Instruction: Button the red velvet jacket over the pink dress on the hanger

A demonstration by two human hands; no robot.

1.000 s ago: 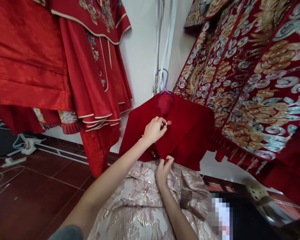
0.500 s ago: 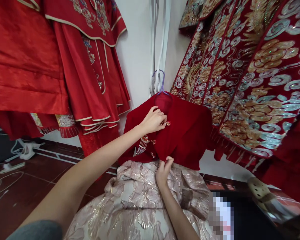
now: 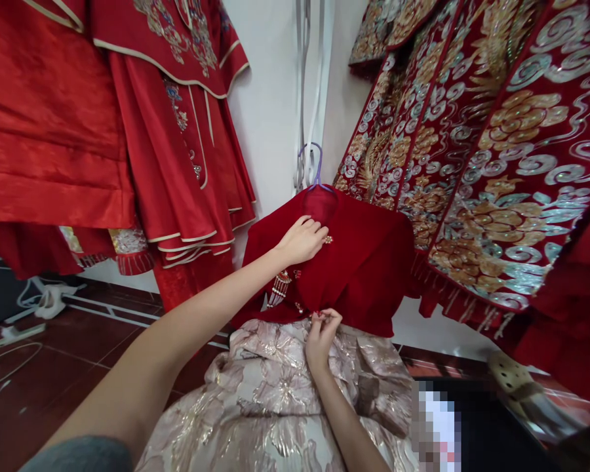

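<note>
A dark red velvet jacket [image 3: 368, 262] hangs on a purple hanger [image 3: 316, 165] against the white wall, over a pale pink brocade skirt [image 3: 280, 393]. My left hand [image 3: 302, 240] rests on the jacket's chest just below the collar, fingers curled together beside a small gold button [image 3: 328, 240]. My right hand [image 3: 320, 333] pinches the jacket's bottom hem at the front opening. A beaded tassel [image 3: 279, 288] dangles from the jacket under my left wrist.
Plain red satin garments [image 3: 128, 144] hang at the left. Heavily embroidered red and gold robes [image 3: 486, 164] hang at the right. Dark red floor tiles [image 3: 54, 354] with white cables [image 3: 10, 328] lie at the lower left. A blurred patch sits at the lower right.
My left hand slid slightly left of the gold button and flattened on the jacket. The beaded tassel came into sight under my wrist. My right hand stayed on the hem.
</note>
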